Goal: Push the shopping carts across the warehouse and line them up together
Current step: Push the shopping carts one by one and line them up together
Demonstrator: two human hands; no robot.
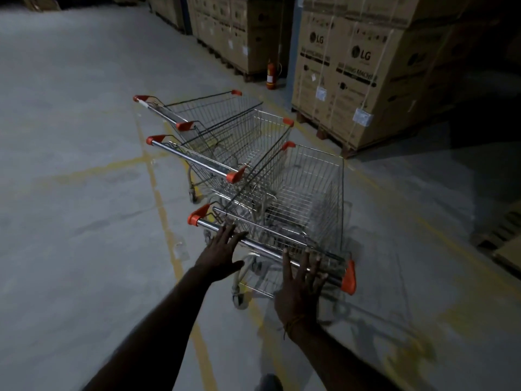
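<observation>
Both the left hand (222, 251) and right hand (303, 280), fingers spread flat, press the nearest cart's handlebar (270, 246); lining-up stage; next, square it beside the middle cart (248, 153).

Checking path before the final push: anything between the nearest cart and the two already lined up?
Nothing visible. The nearest cart already sits right beside the middle cart, baskets overlapping in view. Both hands, left hand and right hand, lie open at its handle bar. The stacked boxes stand off to the right.
</observation>
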